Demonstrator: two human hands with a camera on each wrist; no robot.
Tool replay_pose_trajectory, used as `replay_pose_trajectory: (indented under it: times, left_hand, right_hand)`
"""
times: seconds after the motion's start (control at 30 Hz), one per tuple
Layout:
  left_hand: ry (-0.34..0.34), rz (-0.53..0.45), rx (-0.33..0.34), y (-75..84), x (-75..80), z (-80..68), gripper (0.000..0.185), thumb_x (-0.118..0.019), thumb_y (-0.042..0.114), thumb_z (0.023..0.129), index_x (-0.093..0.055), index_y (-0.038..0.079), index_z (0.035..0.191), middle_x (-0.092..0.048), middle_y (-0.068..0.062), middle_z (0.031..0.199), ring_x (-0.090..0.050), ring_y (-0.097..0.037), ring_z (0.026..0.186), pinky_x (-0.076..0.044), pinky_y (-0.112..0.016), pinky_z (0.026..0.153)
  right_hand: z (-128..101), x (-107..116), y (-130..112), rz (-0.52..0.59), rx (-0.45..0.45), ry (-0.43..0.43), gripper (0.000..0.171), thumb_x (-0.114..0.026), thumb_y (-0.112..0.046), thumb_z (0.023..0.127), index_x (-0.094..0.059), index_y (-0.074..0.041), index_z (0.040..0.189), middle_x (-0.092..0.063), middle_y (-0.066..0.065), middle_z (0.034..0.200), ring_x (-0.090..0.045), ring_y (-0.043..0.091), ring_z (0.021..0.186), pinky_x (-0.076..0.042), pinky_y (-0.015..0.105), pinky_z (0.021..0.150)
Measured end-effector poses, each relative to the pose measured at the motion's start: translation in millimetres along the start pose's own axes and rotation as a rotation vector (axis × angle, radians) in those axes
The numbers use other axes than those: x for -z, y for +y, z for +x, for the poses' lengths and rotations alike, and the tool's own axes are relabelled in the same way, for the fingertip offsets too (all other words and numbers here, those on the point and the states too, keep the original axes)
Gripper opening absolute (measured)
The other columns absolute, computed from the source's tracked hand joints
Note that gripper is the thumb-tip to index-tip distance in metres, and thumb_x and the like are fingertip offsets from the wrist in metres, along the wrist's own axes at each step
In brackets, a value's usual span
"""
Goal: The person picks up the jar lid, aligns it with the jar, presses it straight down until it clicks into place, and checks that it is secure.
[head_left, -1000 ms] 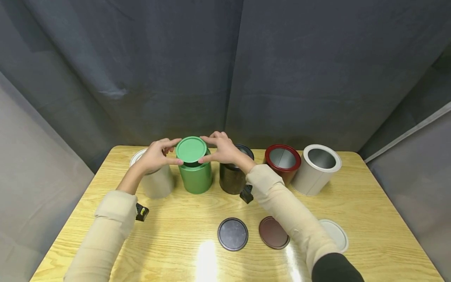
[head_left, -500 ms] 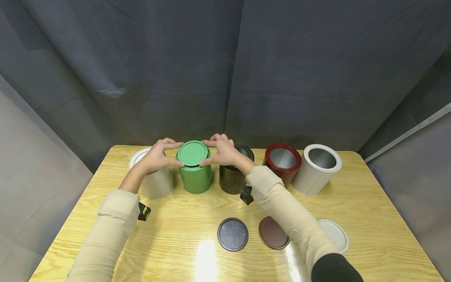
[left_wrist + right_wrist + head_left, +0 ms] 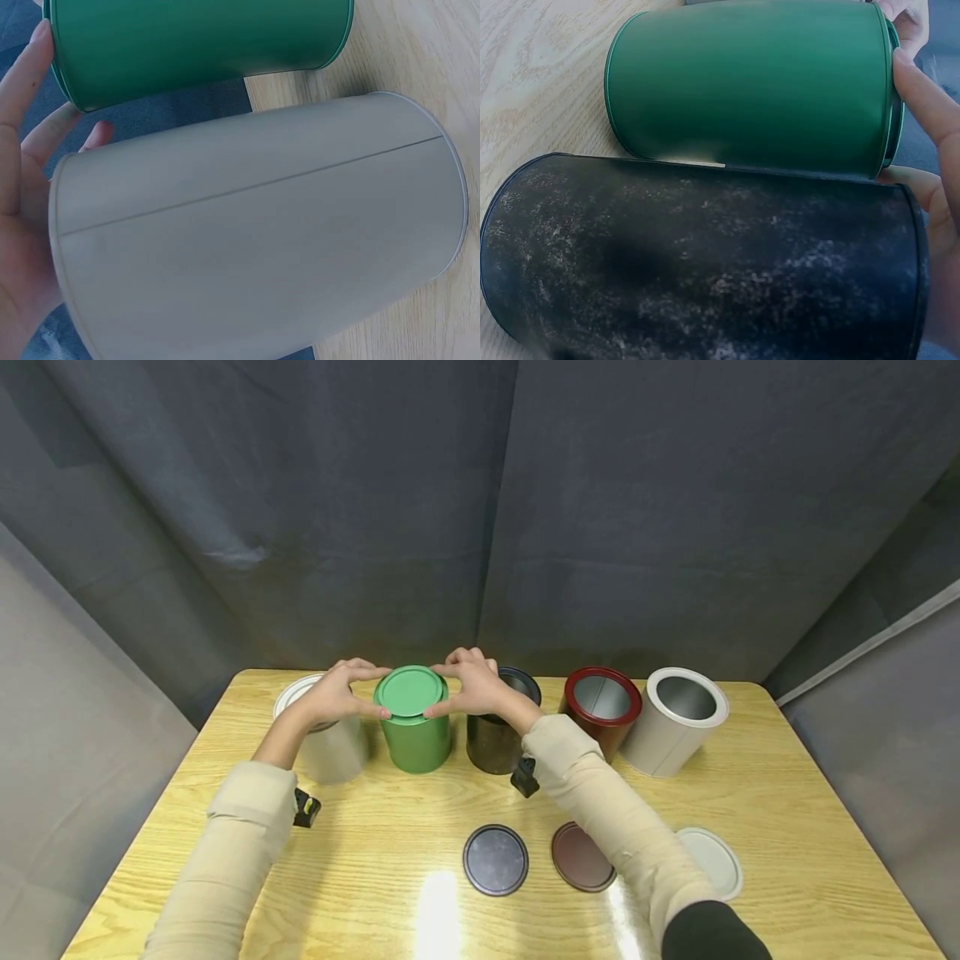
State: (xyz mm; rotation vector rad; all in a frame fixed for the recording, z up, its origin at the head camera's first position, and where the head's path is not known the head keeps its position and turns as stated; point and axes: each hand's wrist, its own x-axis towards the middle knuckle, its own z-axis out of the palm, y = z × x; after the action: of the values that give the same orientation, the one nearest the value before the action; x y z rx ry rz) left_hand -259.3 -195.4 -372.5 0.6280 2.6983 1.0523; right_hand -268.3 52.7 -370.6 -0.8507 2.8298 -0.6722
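Light wood-grain bench (image 3: 787, 760) w/ dark grey curtain (image 3: 637, 510) behind. Open dark-red metal tin (image 3: 602, 703) stands at back; open white tin (image 3: 675, 720) just right of it, speckled black tin (image 3: 495, 735) left, closed grey-white tin (image 3: 330, 747) further left. In front of red tin: flat black round lid (image 3: 496, 858), dark-red lid (image 3: 581, 856), white lid (image 3: 716, 860).

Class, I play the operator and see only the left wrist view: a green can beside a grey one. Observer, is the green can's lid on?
Observer: Yes. In the head view the green lid sits on top of the green can.
Operator: Is anyone holding it?
Observer: The left hand and right hand pinch its rim from opposite sides.
Operator: Are other lids about?
Observer: Three lie flat on the table: a black lid, a dark red lid and a white lid.
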Motion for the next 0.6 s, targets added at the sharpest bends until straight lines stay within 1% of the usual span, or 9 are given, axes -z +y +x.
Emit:
replay_pose_trajectory:
  times: [0.17, 0.33, 0.43, 0.6]
  left_hand:
    - [-0.013, -0.008, 0.008, 1.4, 0.5, -0.9, 0.074, -0.082, 0.028, 0.066, -0.052, 0.007, 0.129, -0.043, -0.015, 0.128, -0.031, -0.031, 0.118, -0.026, -0.053, 0.095]
    - [-0.009, 0.024, -0.006, 2.1, 1.4, -0.1, 0.071, -0.081, 0.027, 0.067, -0.052, 0.005, 0.128, -0.044, -0.015, 0.128, -0.032, -0.031, 0.117, -0.026, -0.053, 0.096]
    - [0.01, 0.06, -0.034, 2.5, 2.3, 0.4, 0.068, -0.08, 0.027, 0.069, -0.053, 0.004, 0.127, -0.045, -0.017, 0.127, -0.034, -0.033, 0.116, -0.027, -0.053, 0.095]
    - [0.056, 0.077, -0.062, 4.2, 2.9, 0.2, 0.059, -0.077, 0.029, 0.073, -0.057, 0.004, 0.123, -0.048, -0.016, 0.124, -0.037, -0.032, 0.115, -0.028, -0.052, 0.095]
  right_hand:
    - [0.4, -0.1, -0.1, -0.004, 0.005, -0.013, 0.076, -0.071, -0.052, 0.071, -0.049, -0.015, 0.133, -0.043, 0.008, 0.121, -0.034, 0.024, 0.106, -0.026, 0.042, 0.084]
    - [0.8, 0.9, 0.5, -0.018, 0.006, -0.021, 0.076, -0.07, -0.052, 0.072, -0.047, -0.015, 0.134, -0.042, 0.009, 0.124, -0.033, 0.024, 0.109, -0.026, 0.041, 0.085]
    - [0.7, 1.1, 1.5, -0.009, 0.012, -0.002, 0.073, -0.07, -0.051, 0.073, -0.049, -0.014, 0.133, -0.042, 0.009, 0.124, -0.033, 0.024, 0.11, -0.026, 0.041, 0.085]
    - [-1.6, -0.1, 3.8, 0.041, 0.004, 0.066, 0.063, -0.069, -0.048, 0.075, -0.055, -0.015, 0.127, -0.044, 0.008, 0.121, -0.034, 0.023, 0.105, -0.025, 0.041, 0.083]
